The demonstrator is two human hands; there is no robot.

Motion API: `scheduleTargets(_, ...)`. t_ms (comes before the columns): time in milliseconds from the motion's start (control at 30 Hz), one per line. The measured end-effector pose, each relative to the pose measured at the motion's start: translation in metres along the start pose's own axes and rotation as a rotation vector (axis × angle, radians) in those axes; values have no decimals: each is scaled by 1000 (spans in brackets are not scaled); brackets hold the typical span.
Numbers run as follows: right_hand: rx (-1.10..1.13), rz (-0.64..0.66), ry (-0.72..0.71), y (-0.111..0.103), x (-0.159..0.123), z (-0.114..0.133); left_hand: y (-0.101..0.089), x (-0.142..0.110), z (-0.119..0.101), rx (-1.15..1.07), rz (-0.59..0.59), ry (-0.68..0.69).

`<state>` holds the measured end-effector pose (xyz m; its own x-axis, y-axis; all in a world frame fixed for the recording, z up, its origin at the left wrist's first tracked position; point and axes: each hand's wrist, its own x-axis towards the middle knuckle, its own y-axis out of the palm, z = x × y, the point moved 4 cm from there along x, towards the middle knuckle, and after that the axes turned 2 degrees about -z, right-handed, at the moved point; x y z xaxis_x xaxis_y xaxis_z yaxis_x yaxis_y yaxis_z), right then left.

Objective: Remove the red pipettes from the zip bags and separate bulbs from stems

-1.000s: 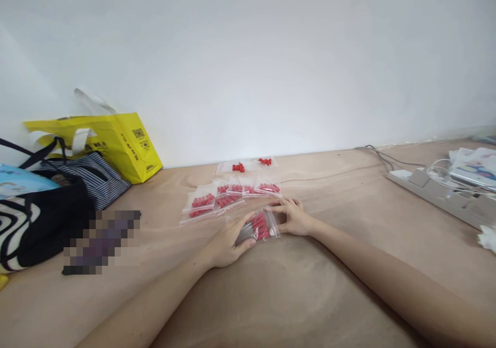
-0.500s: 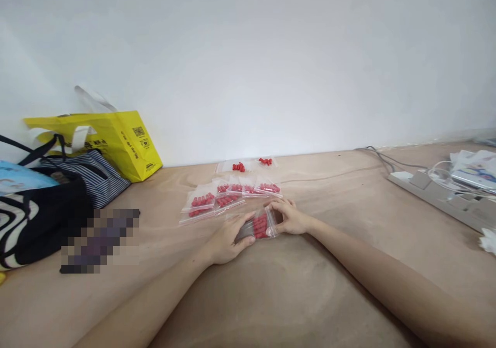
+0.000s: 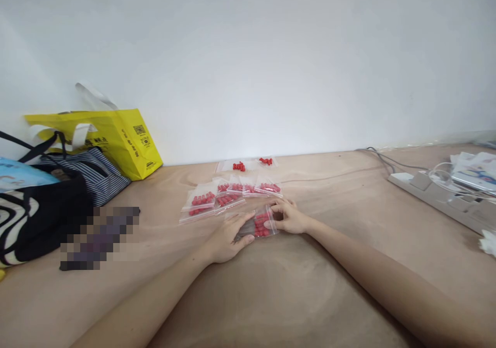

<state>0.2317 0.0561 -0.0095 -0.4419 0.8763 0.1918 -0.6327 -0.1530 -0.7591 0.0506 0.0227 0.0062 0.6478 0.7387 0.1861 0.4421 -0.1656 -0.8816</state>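
A clear zip bag [image 3: 262, 223] with several small red pieces in a row lies on the table between my hands. My left hand [image 3: 228, 238] grips its left end, thumb at the near side and fingers at the far side. On the right end, my right hand [image 3: 290, 217] curls round the bag, with the thumb pressed on it near the red pieces. Just beyond my hands, several filled zip bags [image 3: 228, 199] overlap on the table, each with similar red pieces. The exact kind of the red pieces is too small to make out.
Farther back, loose red pieces [image 3: 239, 167] rest on flat clear bags by the wall. A yellow carrier bag [image 3: 132, 146], a striped pouch [image 3: 96, 175] and a black bag [image 3: 50, 213] stand at left, near a blurred dark object [image 3: 98, 239]. A power strip [image 3: 426, 198] with cables is at right.
My right thumb has slid slightly left along the bag, towards the red pieces. My left hand stays at the bag's left end.
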Motion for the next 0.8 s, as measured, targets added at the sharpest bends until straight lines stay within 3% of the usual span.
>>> scheduleTargets(300,7,2,40,4,-1,3,0,0,0,24,23,-34)
scheduleTargets(600,-55,-31,163,-25,-15,-21,0,-2,1,14,27,-29)
scheduleTargets(800,-21,-73,-22,-19,-15,-14,0,-1,3,29,20,-35)
